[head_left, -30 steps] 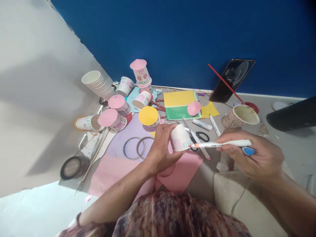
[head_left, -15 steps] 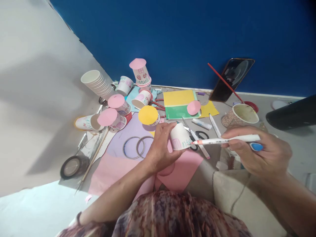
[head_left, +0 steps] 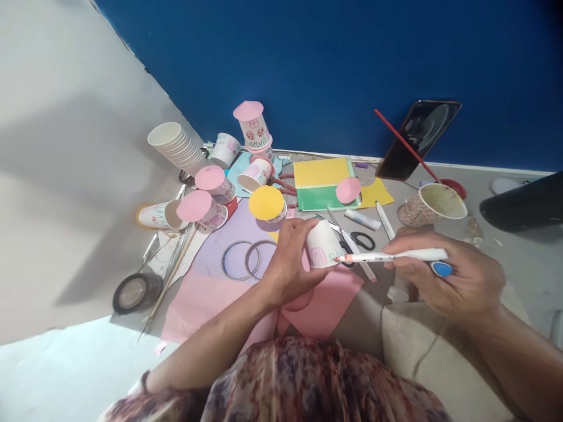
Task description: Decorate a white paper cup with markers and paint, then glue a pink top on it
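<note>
Between the thumb and fingers of my left hand (head_left: 290, 264) is a white paper cup (head_left: 322, 243), turned bottom up and tilted. A pink door shape and green strokes show on its side. My right hand (head_left: 457, 275) grips a white marker (head_left: 396, 255) with an orange-red tip, which meets the cup near its lower drawn edge. A blue cap shows below the marker, against the right hand's fingers. Behind the cup lie black-handled scissors (head_left: 363, 240), partly covered. Pink paper (head_left: 325, 305) spreads beneath the left hand.
Several decorated cups with paper tops, one a yellow disc (head_left: 266, 203), stand at the back left beside a stack of cups (head_left: 176, 146). Two bangles (head_left: 237, 261) lie on purple paper. A phone (head_left: 417, 140) leans on the blue wall, near a patterned cup (head_left: 433, 205). Black tape (head_left: 136, 292) lies left.
The marker and my right hand have shifted left, its tip now nearer the pink door. The cup is turned slightly in my left hand, and the view has shifted a little.
</note>
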`<act>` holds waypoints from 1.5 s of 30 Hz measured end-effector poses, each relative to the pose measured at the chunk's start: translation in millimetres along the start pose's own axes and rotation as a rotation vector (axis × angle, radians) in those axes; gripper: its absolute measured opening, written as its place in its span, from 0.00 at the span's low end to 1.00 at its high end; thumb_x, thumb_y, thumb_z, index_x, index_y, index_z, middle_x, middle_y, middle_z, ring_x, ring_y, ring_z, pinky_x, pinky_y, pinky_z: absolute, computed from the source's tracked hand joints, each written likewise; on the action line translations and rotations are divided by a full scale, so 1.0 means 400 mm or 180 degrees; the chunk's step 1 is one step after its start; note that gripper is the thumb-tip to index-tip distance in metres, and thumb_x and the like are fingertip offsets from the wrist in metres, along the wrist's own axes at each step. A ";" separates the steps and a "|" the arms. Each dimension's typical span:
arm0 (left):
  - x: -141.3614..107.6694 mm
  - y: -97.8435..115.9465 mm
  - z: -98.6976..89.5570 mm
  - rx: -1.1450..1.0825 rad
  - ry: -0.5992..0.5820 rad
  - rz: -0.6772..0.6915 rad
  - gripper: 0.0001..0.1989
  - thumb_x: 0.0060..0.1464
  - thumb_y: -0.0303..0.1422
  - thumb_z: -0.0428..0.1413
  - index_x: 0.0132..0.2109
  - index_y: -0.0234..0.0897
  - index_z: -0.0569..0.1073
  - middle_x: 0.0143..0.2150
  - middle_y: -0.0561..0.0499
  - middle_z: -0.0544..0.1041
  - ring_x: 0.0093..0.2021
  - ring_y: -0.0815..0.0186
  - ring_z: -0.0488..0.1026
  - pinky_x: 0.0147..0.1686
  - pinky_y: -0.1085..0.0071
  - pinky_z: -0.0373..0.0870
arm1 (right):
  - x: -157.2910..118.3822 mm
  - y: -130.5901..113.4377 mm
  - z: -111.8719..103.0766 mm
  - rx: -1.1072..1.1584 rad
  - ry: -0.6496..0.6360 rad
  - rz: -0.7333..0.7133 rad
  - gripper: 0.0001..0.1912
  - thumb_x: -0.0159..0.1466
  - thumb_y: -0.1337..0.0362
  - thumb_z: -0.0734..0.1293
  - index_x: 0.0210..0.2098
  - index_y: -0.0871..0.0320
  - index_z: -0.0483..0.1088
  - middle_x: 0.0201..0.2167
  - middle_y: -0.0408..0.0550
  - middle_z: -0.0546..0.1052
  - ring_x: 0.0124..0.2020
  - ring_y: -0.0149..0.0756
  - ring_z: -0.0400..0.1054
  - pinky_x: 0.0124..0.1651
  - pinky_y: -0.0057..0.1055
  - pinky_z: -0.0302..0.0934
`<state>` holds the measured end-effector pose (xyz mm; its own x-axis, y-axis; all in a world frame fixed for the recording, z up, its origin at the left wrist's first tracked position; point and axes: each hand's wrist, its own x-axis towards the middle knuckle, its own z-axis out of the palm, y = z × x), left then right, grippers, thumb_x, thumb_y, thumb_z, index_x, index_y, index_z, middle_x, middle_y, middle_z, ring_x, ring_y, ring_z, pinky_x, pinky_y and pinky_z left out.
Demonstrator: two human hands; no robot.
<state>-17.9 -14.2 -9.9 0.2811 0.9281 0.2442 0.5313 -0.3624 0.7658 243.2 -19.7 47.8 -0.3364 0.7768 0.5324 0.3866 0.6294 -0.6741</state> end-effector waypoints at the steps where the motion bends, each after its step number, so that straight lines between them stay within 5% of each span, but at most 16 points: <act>1: 0.000 0.001 0.000 0.0005 0.0003 0.0002 0.41 0.48 0.31 0.72 0.66 0.46 0.65 0.59 0.40 0.70 0.60 0.47 0.69 0.60 0.47 0.71 | -0.001 0.002 -0.001 -0.0016 -0.0027 -0.0002 0.06 0.71 0.66 0.71 0.46 0.50 0.78 0.28 0.38 0.80 0.22 0.31 0.72 0.27 0.28 0.68; 8: 0.001 -0.001 0.000 -0.0023 0.0064 0.0076 0.40 0.50 0.33 0.72 0.66 0.44 0.65 0.58 0.40 0.70 0.60 0.47 0.69 0.60 0.47 0.71 | 0.002 0.000 -0.006 -0.0073 -0.0097 -0.0055 0.04 0.72 0.65 0.70 0.46 0.51 0.77 0.29 0.38 0.81 0.23 0.30 0.73 0.27 0.27 0.67; 21: 0.004 0.001 0.001 -0.0316 0.0186 0.0135 0.37 0.54 0.34 0.72 0.66 0.45 0.63 0.63 0.40 0.70 0.63 0.49 0.69 0.59 0.50 0.73 | -0.009 -0.001 -0.024 -0.0674 0.0786 0.0305 0.03 0.69 0.63 0.73 0.40 0.48 0.81 0.23 0.38 0.82 0.18 0.31 0.71 0.23 0.30 0.64; 45: 0.000 -0.004 0.008 -0.0594 0.0153 -0.0012 0.37 0.54 0.32 0.71 0.66 0.45 0.63 0.65 0.41 0.68 0.65 0.51 0.69 0.62 0.51 0.73 | -0.003 -0.008 -0.015 -0.0467 0.0514 0.0190 0.04 0.69 0.65 0.72 0.41 0.49 0.80 0.23 0.35 0.80 0.18 0.29 0.69 0.22 0.28 0.63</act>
<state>-16.4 -13.8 -13.0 0.2384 0.9341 0.2659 0.3736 -0.3409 0.8627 247.4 -22.3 52.3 -0.1718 0.7985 0.5769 0.5266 0.5694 -0.6313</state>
